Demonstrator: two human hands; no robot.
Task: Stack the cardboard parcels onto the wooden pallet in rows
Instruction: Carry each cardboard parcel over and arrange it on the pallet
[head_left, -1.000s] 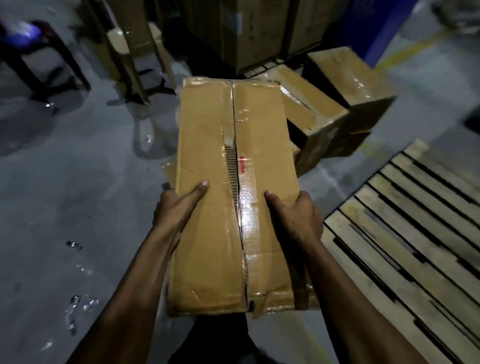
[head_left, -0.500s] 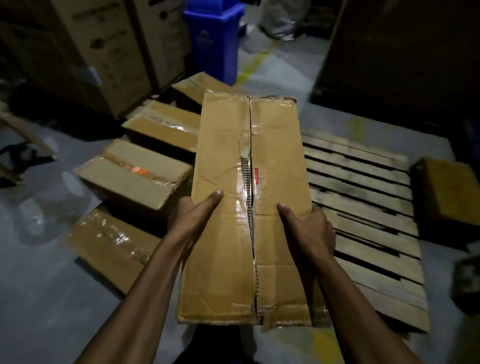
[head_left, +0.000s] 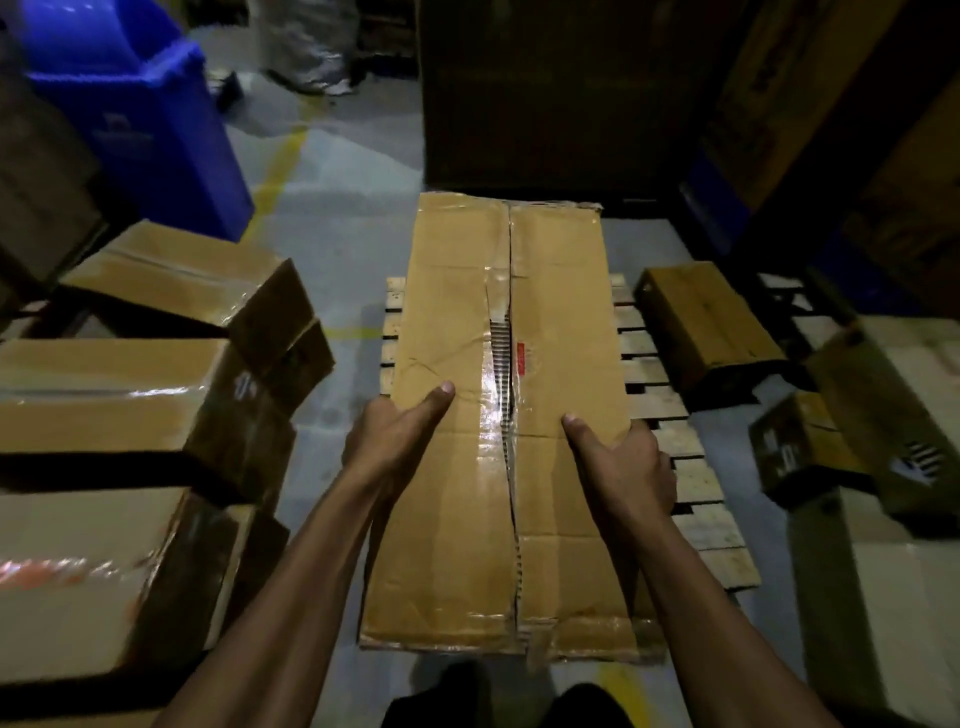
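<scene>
I hold a long taped cardboard parcel (head_left: 457, 322) lengthwise in front of me, above the wooden pallet (head_left: 670, 447). My left hand (head_left: 395, 441) grips its left side, thumb on top. My right hand (head_left: 623, 467) grips its right side the same way. The parcel's centre seam is split and shows corrugation. It hides most of the pallet; only slats at the right and a strip at the left show. A small dark parcel (head_left: 706, 322) lies on the pallet's far right corner.
Several parcels (head_left: 130, 405) are piled on the floor at my left. A blue bin (head_left: 145, 119) stands at the back left. More boxes (head_left: 841, 447) lie at the right. Large dark cartons (head_left: 545, 93) rise behind the pallet. My feet show at the bottom edge.
I have turned to the right with the parcel held in both hands. The pallet now lies straight ahead under it, and the floor pile has shifted to my left.
</scene>
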